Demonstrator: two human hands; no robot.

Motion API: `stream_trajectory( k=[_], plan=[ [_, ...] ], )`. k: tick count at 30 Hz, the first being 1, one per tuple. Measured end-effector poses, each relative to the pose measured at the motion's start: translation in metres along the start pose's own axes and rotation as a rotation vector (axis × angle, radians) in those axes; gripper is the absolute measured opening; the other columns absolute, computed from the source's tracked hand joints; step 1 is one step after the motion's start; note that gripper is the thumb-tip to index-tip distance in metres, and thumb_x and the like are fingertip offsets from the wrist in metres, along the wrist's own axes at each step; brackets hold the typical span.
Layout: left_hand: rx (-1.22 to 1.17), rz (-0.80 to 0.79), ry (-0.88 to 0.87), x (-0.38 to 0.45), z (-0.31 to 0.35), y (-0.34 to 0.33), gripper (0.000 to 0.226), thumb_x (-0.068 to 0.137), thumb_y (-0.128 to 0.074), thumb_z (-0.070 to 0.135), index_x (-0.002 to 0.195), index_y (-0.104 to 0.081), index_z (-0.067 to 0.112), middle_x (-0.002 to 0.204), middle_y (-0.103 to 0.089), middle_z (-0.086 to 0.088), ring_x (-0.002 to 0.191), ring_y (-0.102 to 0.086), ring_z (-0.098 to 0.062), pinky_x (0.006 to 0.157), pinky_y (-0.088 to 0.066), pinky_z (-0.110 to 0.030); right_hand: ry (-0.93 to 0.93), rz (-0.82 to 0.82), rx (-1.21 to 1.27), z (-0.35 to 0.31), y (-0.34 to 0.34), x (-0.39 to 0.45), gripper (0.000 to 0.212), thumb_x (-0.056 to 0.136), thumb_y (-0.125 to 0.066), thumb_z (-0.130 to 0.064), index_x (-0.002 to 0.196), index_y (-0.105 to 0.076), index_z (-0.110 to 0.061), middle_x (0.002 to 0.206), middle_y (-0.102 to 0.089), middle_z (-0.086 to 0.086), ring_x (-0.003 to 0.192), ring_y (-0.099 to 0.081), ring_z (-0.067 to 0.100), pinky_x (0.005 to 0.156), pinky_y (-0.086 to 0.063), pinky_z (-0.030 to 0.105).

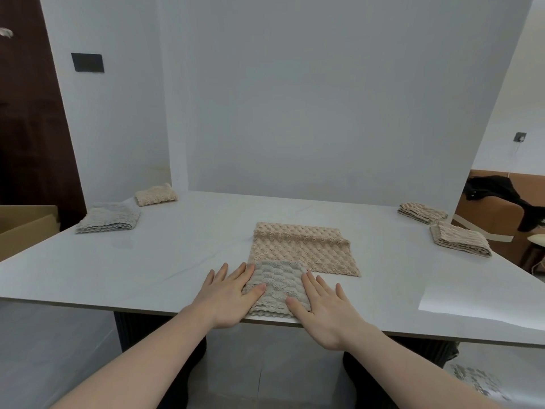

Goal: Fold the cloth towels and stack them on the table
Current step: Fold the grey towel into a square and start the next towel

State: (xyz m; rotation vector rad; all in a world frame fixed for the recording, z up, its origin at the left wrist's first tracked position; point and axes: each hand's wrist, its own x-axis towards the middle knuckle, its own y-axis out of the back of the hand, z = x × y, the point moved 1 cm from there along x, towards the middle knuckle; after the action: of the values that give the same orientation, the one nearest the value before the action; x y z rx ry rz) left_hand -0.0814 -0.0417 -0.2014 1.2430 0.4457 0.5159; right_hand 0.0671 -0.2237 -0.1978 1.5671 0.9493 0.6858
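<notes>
A small folded grey towel (277, 283) lies at the near edge of the white table (182, 249). My left hand (228, 296) rests flat against its left side, thumb on the cloth. My right hand (323, 311) lies flat against its right side, thumb on the cloth too. Both hands have their fingers spread and hold nothing. Just behind the grey towel lies a larger beige towel (303, 249), partly folded with a ridge across it. A folded grey towel (109, 217) and a folded beige towel (156, 194) sit at the far left.
Two folded beige towels (422, 212) (460, 239) lie at the far right of the table. A white wall panel stands behind the table. A cardboard box (26, 228) is to the left, and a brown chair with dark clothing (501, 199) to the right.
</notes>
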Motion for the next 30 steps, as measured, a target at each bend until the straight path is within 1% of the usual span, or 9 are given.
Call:
stream_trajectory(
  k=[5,7,9,12,15,20,25,28,30],
  plan=[
    [0.007,-0.028,0.015,0.001,-0.001,0.003,0.089,0.087,-0.017,0.087,0.161,0.004,0.042,0.170,0.005,0.014,0.158,0.010,-0.021,0.127,0.006,-0.044,-0.004,0.013,-0.004,0.000,-0.002,0.001,0.085,0.097,-0.010,-0.072,0.163,0.008,-0.022,0.170,0.014,-0.010,0.157,0.012,0.011,0.127,0.009,0.045],
    [0.005,-0.015,0.019,-0.001,0.001,0.003,0.093,0.086,-0.017,0.087,0.162,0.003,0.038,0.170,0.003,0.013,0.158,0.009,-0.020,0.127,0.005,-0.044,-0.006,0.020,-0.003,-0.001,-0.002,0.000,0.085,0.097,-0.010,-0.073,0.163,0.008,-0.021,0.170,0.013,-0.009,0.157,0.012,0.011,0.128,0.009,0.046],
    [-0.031,0.036,0.023,-0.004,0.002,0.002,0.095,0.088,-0.020,0.085,0.163,0.002,0.031,0.171,-0.003,0.011,0.158,0.005,-0.019,0.128,0.002,-0.043,-0.009,0.032,-0.002,-0.002,-0.002,-0.001,0.086,0.097,-0.010,-0.073,0.163,0.008,-0.021,0.170,0.012,-0.009,0.157,0.011,0.011,0.128,0.008,0.046],
    [-0.072,0.099,0.030,-0.006,0.002,-0.002,0.092,0.090,-0.023,0.082,0.163,0.000,0.032,0.171,-0.010,0.009,0.158,0.000,-0.018,0.128,0.000,-0.042,-0.020,0.056,0.003,-0.004,-0.002,-0.004,0.086,0.097,-0.010,-0.073,0.163,0.007,-0.021,0.170,0.011,-0.009,0.157,0.010,0.011,0.128,0.007,0.046],
    [-0.043,0.089,0.038,-0.004,0.003,-0.002,0.087,0.092,-0.021,0.081,0.163,-0.008,0.033,0.171,-0.007,0.011,0.158,0.002,-0.017,0.128,0.001,-0.042,-0.027,0.067,0.009,-0.005,-0.002,-0.005,0.087,0.096,-0.010,-0.074,0.164,0.005,-0.021,0.171,0.010,-0.009,0.158,0.009,0.011,0.128,0.006,0.046],
    [-0.075,0.117,0.028,-0.007,0.003,-0.001,0.085,0.092,-0.023,0.079,0.163,-0.013,0.032,0.170,-0.010,0.013,0.158,0.000,-0.015,0.128,0.000,-0.041,-0.024,0.091,0.036,-0.006,-0.003,-0.005,0.089,0.095,-0.009,-0.076,0.164,0.005,-0.021,0.171,0.008,-0.009,0.157,0.009,0.010,0.128,0.006,0.045],
    [-0.106,0.156,0.028,-0.007,0.004,-0.004,0.086,0.091,-0.016,0.079,0.162,-0.016,0.032,0.169,-0.013,0.014,0.158,-0.002,-0.014,0.128,-0.002,-0.040,-0.012,0.132,0.043,-0.003,-0.007,-0.005,0.091,0.093,-0.007,-0.079,0.163,0.008,-0.023,0.171,0.007,-0.012,0.157,0.008,0.008,0.128,0.005,0.044],
    [-0.116,0.178,0.035,-0.008,0.003,-0.005,0.084,0.093,-0.014,0.077,0.162,-0.019,0.030,0.169,-0.016,0.013,0.157,-0.004,-0.012,0.129,-0.004,-0.039,-0.006,0.161,0.081,-0.004,-0.008,-0.008,0.093,0.092,-0.006,-0.081,0.163,0.009,-0.022,0.171,0.003,-0.012,0.157,0.006,0.008,0.129,0.004,0.042],
    [-0.129,0.193,0.049,-0.010,0.005,-0.002,0.082,0.096,-0.016,0.075,0.162,-0.020,0.027,0.169,-0.018,0.010,0.157,-0.007,-0.011,0.128,-0.005,-0.037,-0.014,0.171,0.131,-0.005,-0.005,-0.010,0.093,0.093,-0.007,-0.080,0.163,0.008,-0.022,0.171,-0.003,-0.012,0.157,0.003,0.007,0.129,0.003,0.041]
  ],
)
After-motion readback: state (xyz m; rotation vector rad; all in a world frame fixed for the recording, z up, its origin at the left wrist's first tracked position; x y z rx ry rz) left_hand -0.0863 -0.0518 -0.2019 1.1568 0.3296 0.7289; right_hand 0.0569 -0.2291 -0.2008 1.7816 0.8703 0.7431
